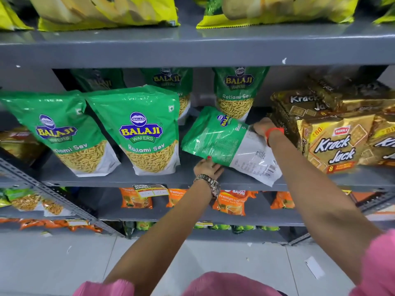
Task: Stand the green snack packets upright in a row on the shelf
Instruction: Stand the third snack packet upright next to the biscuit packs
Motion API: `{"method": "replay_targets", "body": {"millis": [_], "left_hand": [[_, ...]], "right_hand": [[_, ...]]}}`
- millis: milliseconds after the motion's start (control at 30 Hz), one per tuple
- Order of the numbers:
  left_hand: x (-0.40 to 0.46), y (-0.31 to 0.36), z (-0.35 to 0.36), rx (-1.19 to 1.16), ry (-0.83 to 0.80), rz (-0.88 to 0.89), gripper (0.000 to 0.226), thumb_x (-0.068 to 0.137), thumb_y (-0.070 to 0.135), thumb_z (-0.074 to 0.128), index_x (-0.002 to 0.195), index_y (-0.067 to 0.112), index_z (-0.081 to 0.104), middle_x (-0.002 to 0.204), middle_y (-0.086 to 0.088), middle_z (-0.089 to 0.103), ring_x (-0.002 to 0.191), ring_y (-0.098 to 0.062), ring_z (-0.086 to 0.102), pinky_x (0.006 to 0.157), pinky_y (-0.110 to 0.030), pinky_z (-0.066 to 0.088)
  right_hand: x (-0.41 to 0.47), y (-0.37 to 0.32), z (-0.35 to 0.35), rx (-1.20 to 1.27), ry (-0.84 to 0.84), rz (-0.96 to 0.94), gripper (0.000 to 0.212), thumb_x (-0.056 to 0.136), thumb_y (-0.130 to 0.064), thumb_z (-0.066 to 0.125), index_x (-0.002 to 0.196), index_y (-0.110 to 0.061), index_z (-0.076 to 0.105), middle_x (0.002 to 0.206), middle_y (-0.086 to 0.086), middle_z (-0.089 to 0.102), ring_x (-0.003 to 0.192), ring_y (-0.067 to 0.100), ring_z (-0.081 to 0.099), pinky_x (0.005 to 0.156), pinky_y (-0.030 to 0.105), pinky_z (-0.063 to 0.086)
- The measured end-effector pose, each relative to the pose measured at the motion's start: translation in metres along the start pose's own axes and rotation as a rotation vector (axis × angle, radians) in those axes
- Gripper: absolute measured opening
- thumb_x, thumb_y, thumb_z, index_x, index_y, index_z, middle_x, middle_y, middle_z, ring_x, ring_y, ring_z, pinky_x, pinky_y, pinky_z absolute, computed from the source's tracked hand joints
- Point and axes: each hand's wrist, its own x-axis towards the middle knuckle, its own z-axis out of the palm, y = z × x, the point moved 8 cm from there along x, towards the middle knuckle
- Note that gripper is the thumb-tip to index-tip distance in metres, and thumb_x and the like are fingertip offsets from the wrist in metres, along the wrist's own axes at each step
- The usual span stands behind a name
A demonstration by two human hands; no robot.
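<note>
The left hand (pixel 208 167) is cupping the lower edge of the tilted green packet (pixel 215 139), the right hand (pixel 264 127) clasping its far side (fingers hidden); pivoting its white base down beneath the fingers should stand it upright.

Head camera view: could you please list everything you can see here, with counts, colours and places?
Upright snack packets: five visible, green, two in front and three behind on the middle shelf.
Tilted snack packet: one, green and white, back side showing, held right of the row.
Biscuit packs: several, gold, right end of that shelf.
Big bags: several, yellow, top shelf.
Tea packets: several, orange, shelf below.
Left hand: grip under the packet's lower edge, watch on wrist.
Right hand: grip on the packet's upper edge, red wristband.
</note>
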Motion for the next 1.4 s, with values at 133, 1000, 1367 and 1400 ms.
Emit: {"method": "replay_targets", "body": {"millis": [133,1000,1367,1400], "left_hand": [[-0.004,0.041,0.022,0.007,-0.032,0.158,0.023,0.096,0.010,0.033,0.115,0.005,0.046,0.134,-0.025,0.050,0.104,-0.034,0.059,0.097,-0.041,0.044],[-0.042,0.068,0.083,0.844,-0.201,1.026,0.058,0.057,0.039,0.079,0.098,0.019,0.045,0.099,0.000,0.057,0.093,-0.019,0.057,0.087,-0.039,0.049],[-0.036,0.075,0.075,0.921,-0.021,1.064,0.064,0.055,0.020,0.066,0.111,0.010,0.036,0.096,0.002,0.053,0.098,-0.033,0.057,0.103,-0.059,0.033],[-0.034,0.079,0.073,0.887,-0.024,1.047,0.059,0.057,0.014,0.061,0.110,0.010,0.035,0.092,0.001,0.054,0.094,-0.035,0.058,0.097,-0.053,0.042]], "right_hand": [[-0.006,0.005,-0.015,0.266,0.124,-0.021,0.024,0.091,-0.011,0.041,0.070,-0.022,0.046,0.099,0.007,0.045,0.080,0.017,0.044,0.067,0.019,0.038],[-0.060,0.043,-0.003,0.750,0.322,-0.190,0.023,0.088,0.000,0.048,0.109,-0.008,0.053,0.072,0.009,0.060,0.044,0.009,0.056,0.033,0.016,0.048],[-0.066,0.020,0.015,0.644,0.208,-0.321,0.060,0.065,-0.027,0.081,0.115,-0.020,0.047,0.080,-0.001,0.051,0.071,0.016,0.051,0.068,0.040,0.049],[-0.062,0.019,0.014,0.705,0.198,-0.300,0.060,0.068,-0.028,0.080,0.116,-0.019,0.046,0.086,0.001,0.051,0.073,0.017,0.051,0.073,0.044,0.050]]}}
